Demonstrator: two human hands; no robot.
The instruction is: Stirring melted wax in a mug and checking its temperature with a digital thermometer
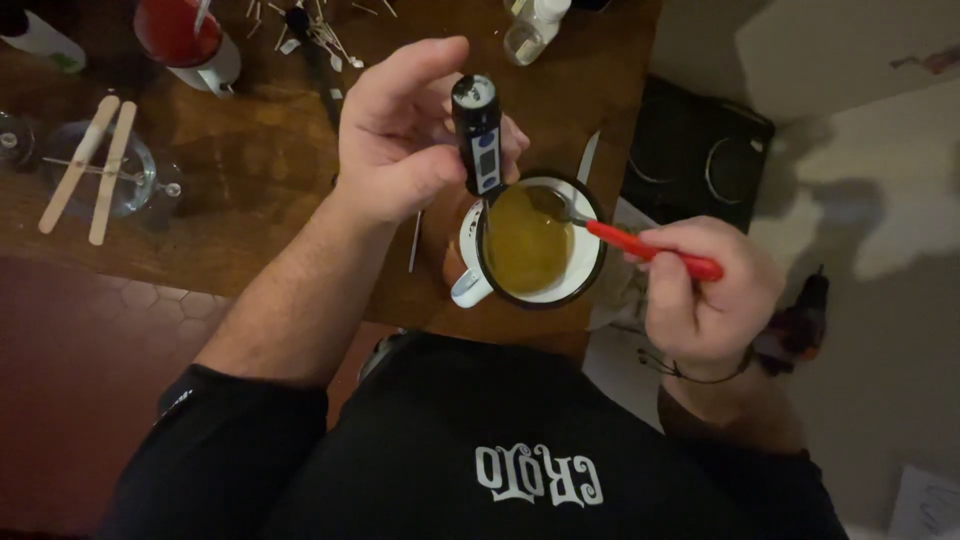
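A white enamel mug [580, 272] with a dark rim stands near the wooden table's front edge, filled with a yellow-brown liquid [524, 245]. My left hand [400, 135] holds a black digital probe thermometer [477, 130] upright over the mug's left rim, its tip dipped toward the liquid. My right hand [708, 290] grips the red handle of a spoon [640, 243] whose metal bowl rests in the liquid.
On the wooden table [260, 170] a glass jar [105, 175] carries two wooden sticks across its mouth. A red-filled container [185, 40] and scattered small sticks lie at the back. A clear bottle [532, 28] stands behind the mug. A black two-ring hob [695, 150] sits right.
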